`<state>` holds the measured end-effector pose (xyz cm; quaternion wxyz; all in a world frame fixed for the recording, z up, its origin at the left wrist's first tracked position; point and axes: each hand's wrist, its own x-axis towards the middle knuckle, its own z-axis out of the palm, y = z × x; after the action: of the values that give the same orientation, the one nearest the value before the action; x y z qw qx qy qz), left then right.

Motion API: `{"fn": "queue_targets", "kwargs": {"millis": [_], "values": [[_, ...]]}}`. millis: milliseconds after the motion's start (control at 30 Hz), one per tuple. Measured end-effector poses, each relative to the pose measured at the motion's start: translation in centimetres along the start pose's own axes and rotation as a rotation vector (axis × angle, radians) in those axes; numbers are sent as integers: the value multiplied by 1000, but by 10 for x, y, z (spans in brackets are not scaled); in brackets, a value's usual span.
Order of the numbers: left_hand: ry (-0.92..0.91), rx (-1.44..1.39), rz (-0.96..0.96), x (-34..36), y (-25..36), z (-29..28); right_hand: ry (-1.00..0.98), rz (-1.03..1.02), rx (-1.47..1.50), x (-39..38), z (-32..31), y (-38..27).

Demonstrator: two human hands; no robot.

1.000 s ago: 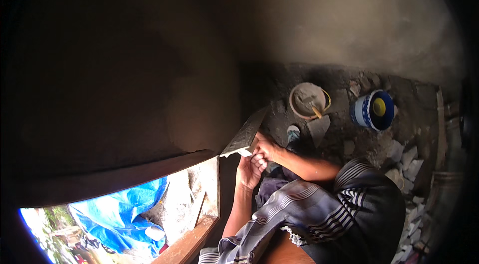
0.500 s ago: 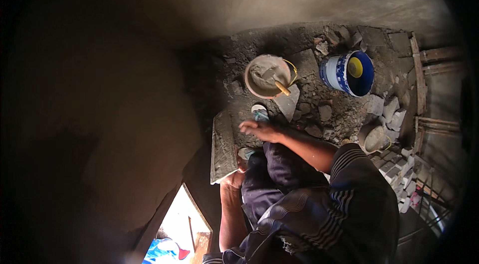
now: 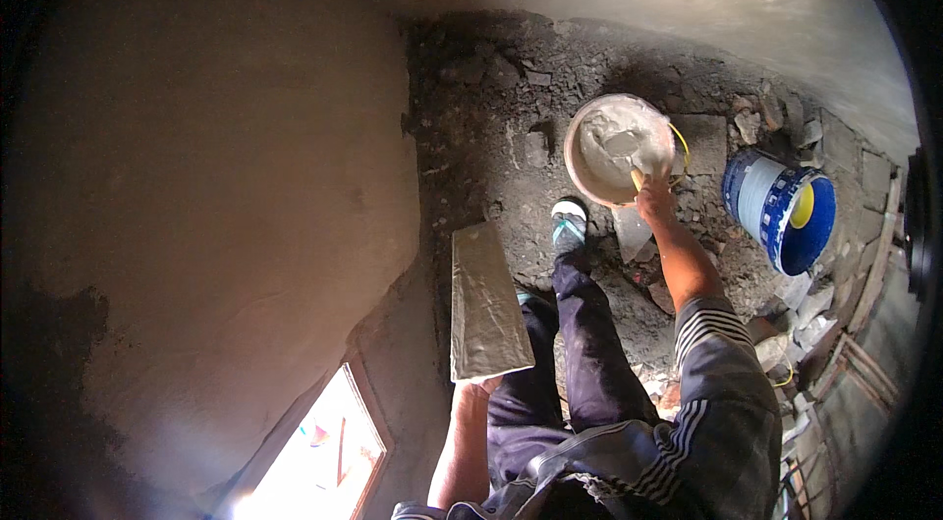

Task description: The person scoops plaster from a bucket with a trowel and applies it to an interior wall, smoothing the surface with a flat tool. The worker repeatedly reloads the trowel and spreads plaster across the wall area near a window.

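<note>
My left hand (image 3: 475, 392) grips a long rectangular grey board (image 3: 488, 299) from below at its near end; the board is coated with plaster, and most of my fingers are hidden under it. At the upper right, my right hand (image 3: 654, 201) is closed round the light wooden handle (image 3: 637, 180) of a trowel. The trowel's blade (image 3: 620, 143) lies in wet grey plaster inside a pale round bucket (image 3: 575, 159) with a yellow bail, standing on the rubble floor.
A blue-and-white bucket (image 3: 758, 196) with a yellow object (image 3: 803, 208) inside lies to the right. A plastered wall (image 3: 226, 176) fills the left, with a bright opening (image 3: 309, 456) low in it. Rubble (image 3: 747, 122) and timber pieces (image 3: 866, 265) line the right side. My sandalled foot (image 3: 568, 225) is below the plaster bucket.
My view has swung from the opening down to the floor. My right hand has left the board and reached forward onto the trowel handle; my left hand still holds the board.
</note>
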<state>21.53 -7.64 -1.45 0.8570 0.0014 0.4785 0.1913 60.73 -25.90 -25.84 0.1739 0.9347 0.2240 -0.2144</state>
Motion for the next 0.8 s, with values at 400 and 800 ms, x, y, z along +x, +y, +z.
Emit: {"fn": "queue_targets", "kwargs": {"millis": [400,800], "values": [[-81,9,17,-15,4,60,-375,119,998,-68,-140,37],[-412,29,-67,-58,38,211,-645,-210,2062,-277,-316,85]]}}
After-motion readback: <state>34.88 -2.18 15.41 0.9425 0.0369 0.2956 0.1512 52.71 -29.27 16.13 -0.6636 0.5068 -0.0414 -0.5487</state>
